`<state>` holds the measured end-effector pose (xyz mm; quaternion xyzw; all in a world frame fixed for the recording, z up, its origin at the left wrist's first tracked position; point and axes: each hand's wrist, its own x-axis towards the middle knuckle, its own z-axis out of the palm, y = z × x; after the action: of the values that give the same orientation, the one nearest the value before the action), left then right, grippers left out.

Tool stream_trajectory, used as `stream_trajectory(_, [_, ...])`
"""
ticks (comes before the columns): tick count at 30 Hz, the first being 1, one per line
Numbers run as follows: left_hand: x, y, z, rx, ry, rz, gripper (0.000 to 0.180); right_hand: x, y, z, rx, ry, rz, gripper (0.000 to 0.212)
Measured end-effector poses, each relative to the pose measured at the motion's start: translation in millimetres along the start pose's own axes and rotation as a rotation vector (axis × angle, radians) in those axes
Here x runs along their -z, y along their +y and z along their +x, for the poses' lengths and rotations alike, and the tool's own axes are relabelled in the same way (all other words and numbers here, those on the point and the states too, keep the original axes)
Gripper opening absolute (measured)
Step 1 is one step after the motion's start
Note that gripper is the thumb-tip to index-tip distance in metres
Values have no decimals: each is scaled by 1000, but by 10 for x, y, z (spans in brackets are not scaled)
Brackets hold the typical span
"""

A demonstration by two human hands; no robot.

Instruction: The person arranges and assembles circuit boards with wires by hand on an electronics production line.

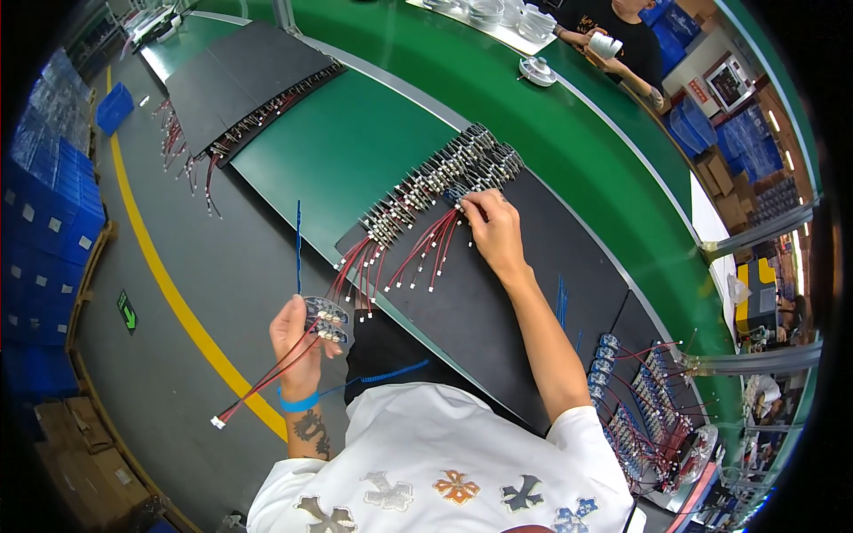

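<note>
My left hand (298, 342) is closed around a few small circuit boards (327, 322), whose red and black wires hang down to a white connector (218, 422). A thin blue strip (299, 253) stands up above that hand. Over the bench, my right hand (494, 233) pinches a wired circuit board (459, 197) at the near side of a dense row of boards (418, 191). The fingertips partly hide the pinched board. Bundles of red wires (435, 240) with white plugs trail from the row onto the black mat (498, 311).
A blue wristband (299, 401) with a coiled cord (395, 373) is on my left wrist. More boards (653, 391) lie at lower right; another mat (249, 80) with boards sits far left. Across the green line (391, 44), a person (622, 44) holds a white cylindrical part. Blue crates (53, 213) stand left.
</note>
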<state>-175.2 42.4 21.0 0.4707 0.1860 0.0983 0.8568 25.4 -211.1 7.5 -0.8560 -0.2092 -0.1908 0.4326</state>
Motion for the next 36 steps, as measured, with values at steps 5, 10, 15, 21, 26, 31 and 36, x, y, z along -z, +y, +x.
stream_trajectory(5, [-176,-20,-89,62,-164,69,34,-10,-72,-35,168,-8,-173,11])
stream_trajectory(10, [-396,-205,-91,180,-478,211,29,268,-561,-332,-128,-280,251,20])
stream_trajectory(15, [-563,-348,-73,251,-586,164,31,626,-830,-618,-312,-817,575,19])
stream_trajectory(21, [-482,-337,-1,467,-765,147,35,690,-773,-667,-487,-727,874,14])
stream_trajectory(26, [-217,-372,-2,387,-705,-150,44,620,-653,-543,-410,-691,828,14])
stream_trajectory(31, [132,-128,7,82,-367,-99,41,309,-347,-287,-300,-215,307,12])
stream_trajectory(36, [52,3,-73,37,-304,72,41,-5,-155,-90,37,-21,15,11])
